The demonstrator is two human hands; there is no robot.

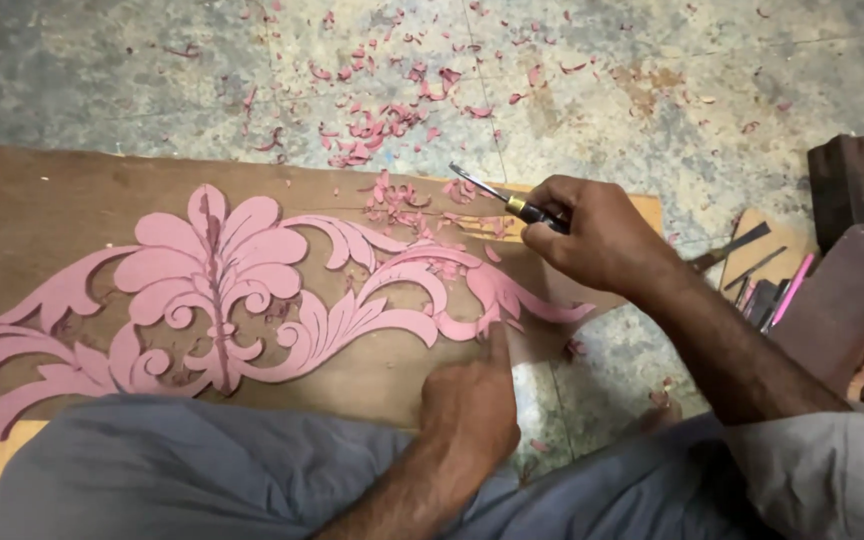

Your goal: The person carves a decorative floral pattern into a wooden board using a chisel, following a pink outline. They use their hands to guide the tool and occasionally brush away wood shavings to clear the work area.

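Note:
A pink floral scroll carving [222, 290] lies on a brown wooden board [42, 210] on the floor. My left hand [472, 400] rests on the board's near edge, its fingers curled and the index finger pressing down on the carving's right end. My right hand [597, 235] is above the board's right end, shut on a chisel [497, 195] with a brass ferrule; the blade points up and left, lifted clear of the carving. My grey-clad knees fill the bottom of the view.
Pink shavings [392, 120] are scattered over the mottled concrete floor beyond the board and on its far edge. At the right lie several other chisels [767, 285], a dark wooden block [845, 185] and a dark mallet-like piece [837, 300].

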